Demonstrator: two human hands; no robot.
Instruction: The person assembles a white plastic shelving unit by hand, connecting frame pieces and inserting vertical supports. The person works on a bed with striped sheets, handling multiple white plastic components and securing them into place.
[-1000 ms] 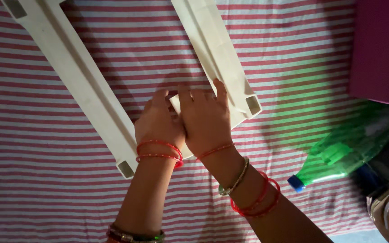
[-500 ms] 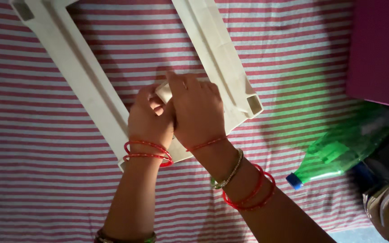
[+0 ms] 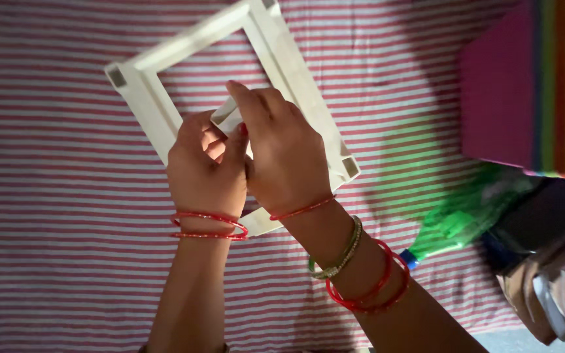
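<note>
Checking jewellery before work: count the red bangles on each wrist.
4 at least: two red bangles on the left wrist, two on the right forearm. A thin red thread circles the right wrist.

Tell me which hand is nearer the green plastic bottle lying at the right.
Right. The right hand sits on the cream frame on the side toward the green plastic bottle; the left hand lies beyond it, farther away.
</note>
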